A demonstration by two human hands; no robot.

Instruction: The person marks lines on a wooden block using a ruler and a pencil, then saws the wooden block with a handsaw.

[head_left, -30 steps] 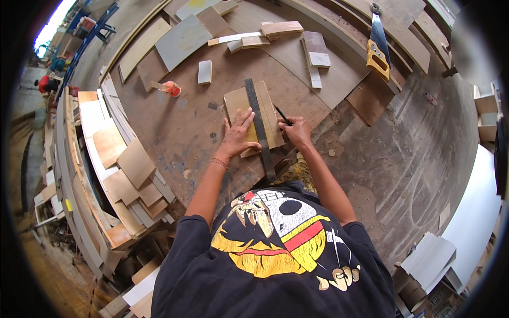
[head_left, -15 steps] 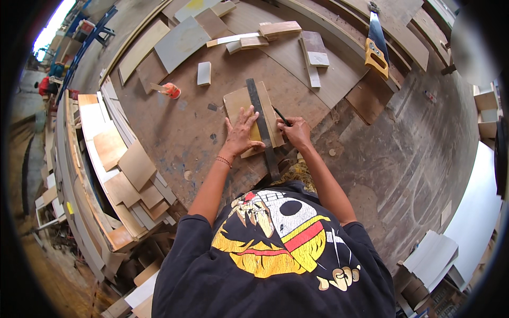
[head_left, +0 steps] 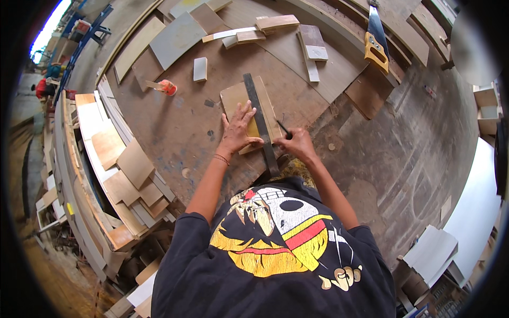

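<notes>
A rectangular wooden board (head_left: 232,100) lies on the worktable in front of me, with a long dark straightedge (head_left: 253,96) laid lengthwise across it and reaching past its near end toward my body. My left hand (head_left: 238,131) rests on the board with its fingers spread; fingertips and thumb touch the straightedge's left side. In my right hand (head_left: 299,144) is a slim dark pencil (head_left: 284,129), gripped at the board's near right corner. Its tip points away from me, close to the board's right edge; whether it touches the wood I cannot tell.
A small pale block (head_left: 200,69) and a red pot with a flat stick (head_left: 168,87) sit beyond on the worktable (head_left: 175,127). Wood offcuts (head_left: 278,22) lie farther back. A yellow-handled handsaw (head_left: 376,50) rests at the far right. Stacked panels (head_left: 135,164) stand on the left.
My right hand and the pencil have come toward me along the board's right side. My left hand still rests on the board and straightedge.
</notes>
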